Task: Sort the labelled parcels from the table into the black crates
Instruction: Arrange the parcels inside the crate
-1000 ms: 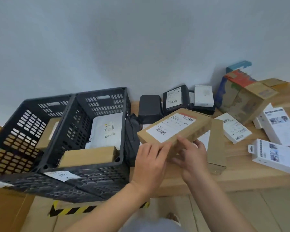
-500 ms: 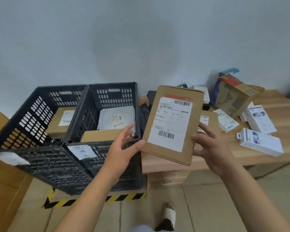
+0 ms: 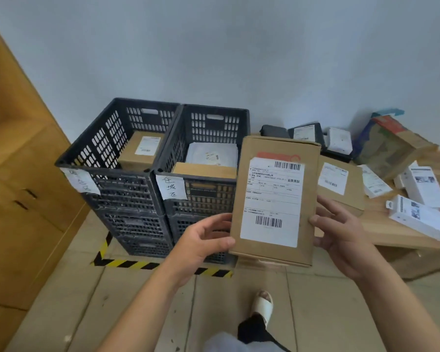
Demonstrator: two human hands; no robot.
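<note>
I hold a flat brown cardboard parcel (image 3: 274, 199) upright in front of me, its white barcode label facing me. My left hand (image 3: 203, 240) grips its lower left edge and my right hand (image 3: 341, 232) grips its right edge. Behind it stand two black crates side by side, the left crate (image 3: 107, 171) and the right crate (image 3: 201, 174), each with a handwritten paper tag on its front. A brown labelled box (image 3: 140, 151) lies in the left crate. A white bag (image 3: 211, 154) and a brown box (image 3: 203, 170) lie in the right crate.
The wooden table (image 3: 396, 229) at right holds a brown parcel (image 3: 341, 184), several white boxes (image 3: 422, 214), black pouches (image 3: 305, 134) and a large colourful carton (image 3: 391, 146). A wooden cabinet (image 3: 18, 174) stands at left. Yellow-black tape (image 3: 127, 262) marks the floor. My sandalled foot (image 3: 263, 304) is below.
The parcel was lifted off the table and turned upright with its label toward me. The view pulled back from the crates and table, and both hands shifted to the parcel's sides.
</note>
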